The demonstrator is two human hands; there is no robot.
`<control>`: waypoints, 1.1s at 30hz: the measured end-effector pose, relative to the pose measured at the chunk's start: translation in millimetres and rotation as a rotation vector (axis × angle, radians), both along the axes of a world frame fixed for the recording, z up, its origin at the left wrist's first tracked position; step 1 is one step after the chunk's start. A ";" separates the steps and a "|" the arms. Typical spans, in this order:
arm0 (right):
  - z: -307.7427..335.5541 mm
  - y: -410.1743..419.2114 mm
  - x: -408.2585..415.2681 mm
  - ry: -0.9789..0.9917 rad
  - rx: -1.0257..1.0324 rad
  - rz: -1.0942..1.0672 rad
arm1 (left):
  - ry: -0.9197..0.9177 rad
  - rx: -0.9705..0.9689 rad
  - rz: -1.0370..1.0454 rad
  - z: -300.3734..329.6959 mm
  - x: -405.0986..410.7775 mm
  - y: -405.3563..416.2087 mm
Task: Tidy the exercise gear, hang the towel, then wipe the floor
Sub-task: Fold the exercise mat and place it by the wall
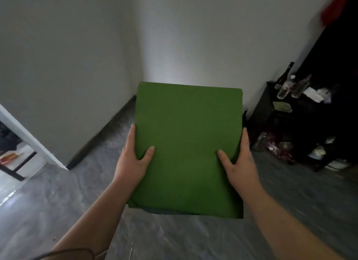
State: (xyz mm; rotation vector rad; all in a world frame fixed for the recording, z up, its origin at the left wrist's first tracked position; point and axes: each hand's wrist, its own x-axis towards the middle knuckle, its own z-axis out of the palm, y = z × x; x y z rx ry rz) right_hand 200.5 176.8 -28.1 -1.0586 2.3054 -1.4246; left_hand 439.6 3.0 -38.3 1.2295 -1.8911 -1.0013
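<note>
A folded green mat (188,143) fills the centre of the frame, held up in the air above the floor. It is a flat, matte rectangle with a rounded fold along its right edge, and a darker layer shows under its bottom edge.

The floor (58,197) is grey with a marbled, slightly glossy look, and it catches bright light at the far left. Two plain pale walls (67,56) meet in a corner just behind the top of the mat, with a dark baseboard (108,124) running along the bottom of the left one. At the left edge, a white door frame (33,137) opens onto a brighter room. On the right stands a dark shelf (302,112) crowded with glass bottles (286,83), papers and small clutter that is too blurred to name. Something red (337,6) hangs blurred in the upper right corner.

Both arms reach forward from the bottom of the frame. The left hand (133,159) grips the mat's left edge, thumb pressed on the front face, fingers wrapped behind. The right hand (240,163) grips the right edge the same way, thumb on the front and fingers behind.
</note>
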 end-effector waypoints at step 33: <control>-67.7 -405.8 -524.1 -0.070 0.038 -0.277 | -0.077 0.033 -0.327 -49.5 -584.9 -468.3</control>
